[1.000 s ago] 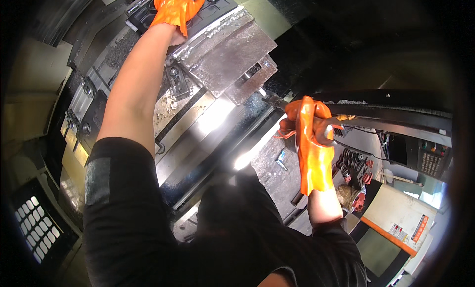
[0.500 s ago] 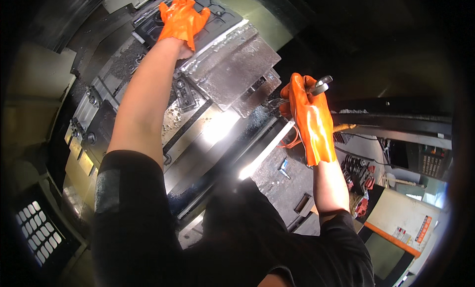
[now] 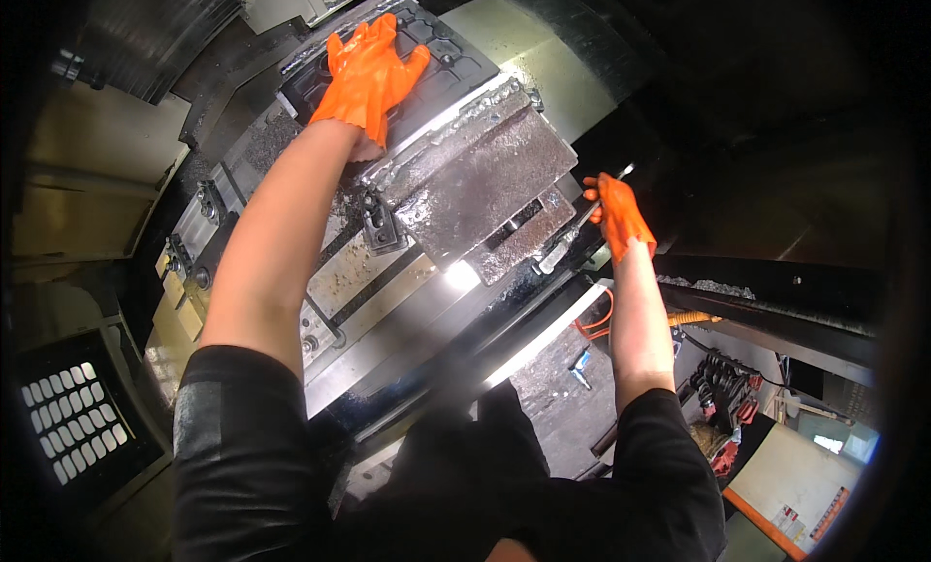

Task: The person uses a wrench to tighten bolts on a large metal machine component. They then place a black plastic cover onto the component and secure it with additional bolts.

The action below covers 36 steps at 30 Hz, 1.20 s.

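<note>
My left hand (image 3: pixel 373 77), in an orange rubber glove, lies with fingers spread on the dark grooved plate (image 3: pixel 451 67) on top of a metal block. The front of that block (image 3: pixel 490 179) is grey, wet and dotted with metal chips. At its right corner, my right hand (image 3: pixel 621 213), also gloved in orange, is closed round a long metal tool (image 3: pixel 555 256) that looks like a wrench. One end of the tool points down beside the block's lower step; the other sticks out past the fingers. The grip itself is partly hidden.
Below the block runs the slotted machine bed (image 3: pixel 388 353) with a clamp (image 3: pixel 381 223). Beyond the bed's edge, a blue air gun (image 3: pixel 580 368) lies on a grey surface. Tool holders (image 3: pixel 713 387) stand at right, near a whitish cabinet (image 3: pixel 790 484). Dark machine walls enclose the sides.
My right hand has moved up and away from me, bringing the tool to the block's right corner. My left hand stays on the plate. The whole view has shifted slightly.
</note>
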Tool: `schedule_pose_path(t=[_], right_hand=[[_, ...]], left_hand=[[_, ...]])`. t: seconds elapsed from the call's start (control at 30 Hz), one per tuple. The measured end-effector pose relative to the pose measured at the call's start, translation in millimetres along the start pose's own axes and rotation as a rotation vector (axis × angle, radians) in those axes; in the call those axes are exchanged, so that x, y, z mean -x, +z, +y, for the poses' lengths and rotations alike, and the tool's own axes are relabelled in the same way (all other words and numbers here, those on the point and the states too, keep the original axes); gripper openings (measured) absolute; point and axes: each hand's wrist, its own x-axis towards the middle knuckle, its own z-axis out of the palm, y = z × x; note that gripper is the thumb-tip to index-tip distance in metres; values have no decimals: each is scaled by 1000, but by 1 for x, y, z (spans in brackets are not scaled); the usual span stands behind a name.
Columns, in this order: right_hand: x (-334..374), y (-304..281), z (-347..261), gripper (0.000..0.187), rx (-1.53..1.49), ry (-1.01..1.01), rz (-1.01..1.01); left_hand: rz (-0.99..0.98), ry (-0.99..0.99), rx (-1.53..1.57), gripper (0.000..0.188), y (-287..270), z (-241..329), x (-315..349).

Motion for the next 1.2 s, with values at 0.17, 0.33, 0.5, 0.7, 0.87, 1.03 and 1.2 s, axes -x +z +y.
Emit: schedule_pose_path(t=[0.17,0.33,0.5,0.7,0.87,1.03,1.2], right_hand=[[-15,24,54,39,-269,-87,78],[18,38,30,73,-84,-232,170],[20,18,37,43,115,-393,101],[20,21,76,51,392,-642,103],[54,47,119,29,839,-377,137],[102,88,214,20,1381,-787,-43],[182,123,234,32,361,-51,-596]], left_hand=[[-7,14,-34,89,-4,0,-3],[12,88,-102,95,3,-23,-5],[32,134,-110,94,14,-26,-12],[12,109,-96,94,6,-24,-8],[-37,75,-45,89,-5,-7,0],[-46,85,-50,84,-6,-5,2],[118,131,24,73,7,-6,1]])
